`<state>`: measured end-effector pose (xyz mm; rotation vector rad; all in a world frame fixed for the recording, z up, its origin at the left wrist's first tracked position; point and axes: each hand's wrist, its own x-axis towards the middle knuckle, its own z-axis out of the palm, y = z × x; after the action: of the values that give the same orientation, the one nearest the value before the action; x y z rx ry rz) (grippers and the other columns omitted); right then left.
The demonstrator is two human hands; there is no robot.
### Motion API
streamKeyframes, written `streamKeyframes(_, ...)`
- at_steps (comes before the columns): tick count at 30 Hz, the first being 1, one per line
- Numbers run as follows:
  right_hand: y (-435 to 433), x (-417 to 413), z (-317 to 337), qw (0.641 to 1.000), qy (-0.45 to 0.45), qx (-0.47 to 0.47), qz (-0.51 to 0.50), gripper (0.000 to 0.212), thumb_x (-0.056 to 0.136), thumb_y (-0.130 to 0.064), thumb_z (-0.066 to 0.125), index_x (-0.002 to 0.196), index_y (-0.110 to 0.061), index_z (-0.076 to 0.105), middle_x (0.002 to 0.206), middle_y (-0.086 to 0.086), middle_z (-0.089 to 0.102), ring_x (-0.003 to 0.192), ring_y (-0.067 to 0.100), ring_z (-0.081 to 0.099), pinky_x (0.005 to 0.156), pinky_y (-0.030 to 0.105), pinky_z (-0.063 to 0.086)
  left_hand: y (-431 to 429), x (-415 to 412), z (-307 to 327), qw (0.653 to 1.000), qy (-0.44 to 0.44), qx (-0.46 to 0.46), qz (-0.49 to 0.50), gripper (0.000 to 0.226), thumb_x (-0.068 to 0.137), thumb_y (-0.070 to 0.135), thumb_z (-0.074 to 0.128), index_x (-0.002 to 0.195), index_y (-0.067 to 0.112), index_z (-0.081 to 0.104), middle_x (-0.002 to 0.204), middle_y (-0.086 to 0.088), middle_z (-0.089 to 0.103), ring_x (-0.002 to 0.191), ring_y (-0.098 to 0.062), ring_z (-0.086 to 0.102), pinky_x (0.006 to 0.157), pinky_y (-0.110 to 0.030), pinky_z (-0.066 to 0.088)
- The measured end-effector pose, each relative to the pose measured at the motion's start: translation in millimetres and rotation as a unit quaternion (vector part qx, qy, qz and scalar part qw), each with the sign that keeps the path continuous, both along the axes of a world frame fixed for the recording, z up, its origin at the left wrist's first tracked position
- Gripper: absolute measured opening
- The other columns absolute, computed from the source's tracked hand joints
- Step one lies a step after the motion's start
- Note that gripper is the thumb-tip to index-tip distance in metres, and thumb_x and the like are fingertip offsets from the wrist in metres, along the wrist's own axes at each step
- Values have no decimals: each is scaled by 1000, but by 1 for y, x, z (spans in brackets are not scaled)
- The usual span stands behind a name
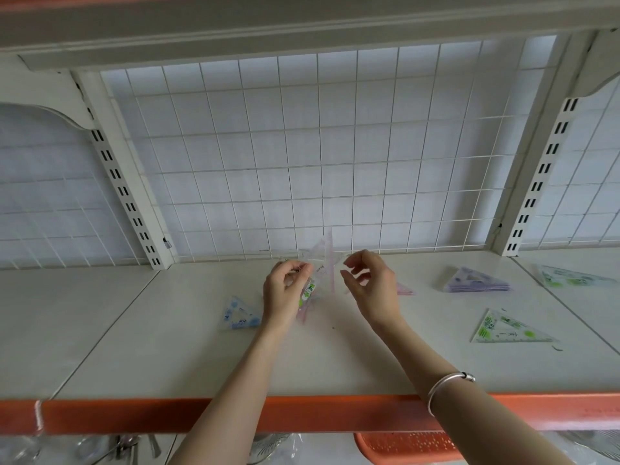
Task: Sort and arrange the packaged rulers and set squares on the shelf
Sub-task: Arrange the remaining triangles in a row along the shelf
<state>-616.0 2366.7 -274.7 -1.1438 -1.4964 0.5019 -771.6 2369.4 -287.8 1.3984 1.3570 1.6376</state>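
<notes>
**Pink-tinted pack upright near the shelf's back edge**

Head view: the left hand point(285, 292) pinches the pink set square pack point(322, 260), upright before the wire grid point(302, 146). The right hand point(370, 285), at its three o'clock, has half-curled fingers; contact is unclear. A blue set square point(240, 313) lies at seven o'clock, a green set square point(506, 327) at four and a purple stack point(476, 280) at three. White shelf point(201, 364) runs to the orange front lip point(151, 416) at six.

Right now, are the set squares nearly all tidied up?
Not yet. Done: the purple stack looks piled neatly. In hand: the left hand holds a pink packet, the right hand close by. Left: the blue square, the near green square, the far green square and a pink square lie scattered.
</notes>
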Motion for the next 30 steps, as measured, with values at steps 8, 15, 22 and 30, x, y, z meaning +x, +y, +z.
streamKeyframes(8, 6, -2, 4, 948, -294, 118, 23, 62, 71, -1, 69, 128, -21, 58, 138, 0, 48, 125, 20, 38, 100, 30, 29, 2, -1, -1, 997, 44, -55, -31, 14, 90, 21, 64, 76, 20, 62, 77, -3, 64, 72, -18, 62, 70, -35, 49)
streamKeyframes(15, 6, 7, 20, 908, -413, 72, -15, 50, 75, -22, 72, 124, -23, 61, 119, -5, 61, 119, 25, 42, 96, 37, 23, 10, -6, 13, 986, 144, -69, -40, 16, 85, 21, 70, 75, 10, 66, 62, 5, 60, 57, -10, 53, 60, -20, 41)
streamKeyframes(22, 14, 23, 39, 934, -352, -34, 47, 38, 79, -16, 73, 116, -11, 64, 106, 6, 66, 97, 23, 60, 83, 28, 46, 26, 4, 23, 988, 109, -97, -45, 29, 92, 33, 59, 69, 20, 71, 70, 4, 70, 65, -10, 61, 67, -28, 46)
streamKeyframes(30, 20, 51, 30, 950, -289, -114, -20, 39, 73, -14, 78, 110, -8, 68, 95, 7, 70, 86, 17, 63, 80, 23, 47, 26, 9, 16, 971, 171, -168, -12, 55, 103, 40, 27, 93, 13, 75, 89, -3, 64, 88, -19, 54, 79, -27, 36)
